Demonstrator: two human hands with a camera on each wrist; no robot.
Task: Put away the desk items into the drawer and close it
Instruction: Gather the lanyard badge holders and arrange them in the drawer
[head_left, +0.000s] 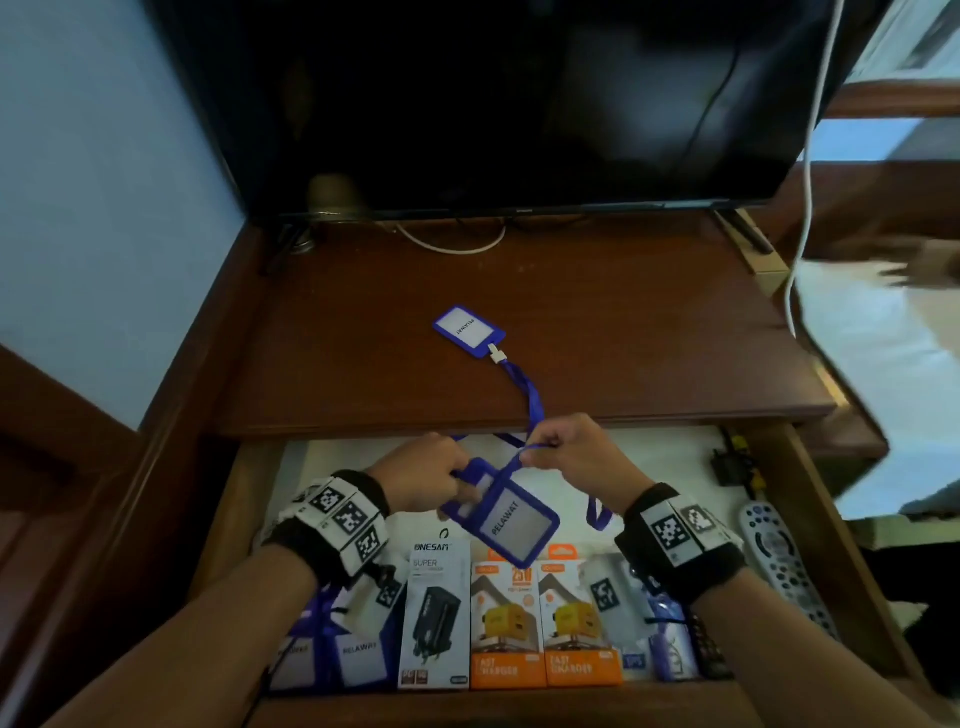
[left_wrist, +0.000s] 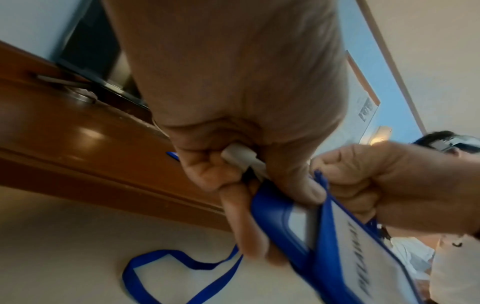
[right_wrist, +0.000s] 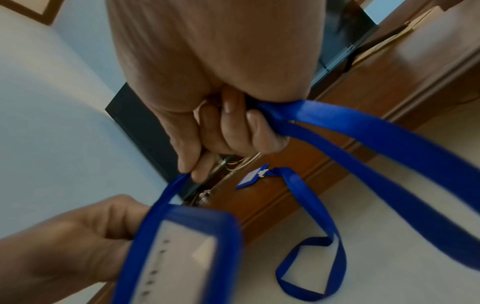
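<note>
Above the open drawer (head_left: 810, 545) my left hand (head_left: 431, 475) grips the top end of a blue badge holder (head_left: 506, 519) marked PELAWAT, fingers curled round it and its white clip (left_wrist: 242, 159). My right hand (head_left: 563, 452) pinches that holder's blue lanyard (right_wrist: 350, 131), which runs in a loop from my fist. A second blue badge holder (head_left: 467, 327) lies flat on the wooden desk top (head_left: 649, 338). Its lanyard (head_left: 530, 395) trails over the front edge into the drawer.
In the drawer's front row stand a black charger box (head_left: 435, 613), two orange charger boxes (head_left: 545, 623) and more badge holders (head_left: 332, 654) at the left. A grey remote (head_left: 779, 556) lies at the right. A dark television (head_left: 493, 104) stands behind.
</note>
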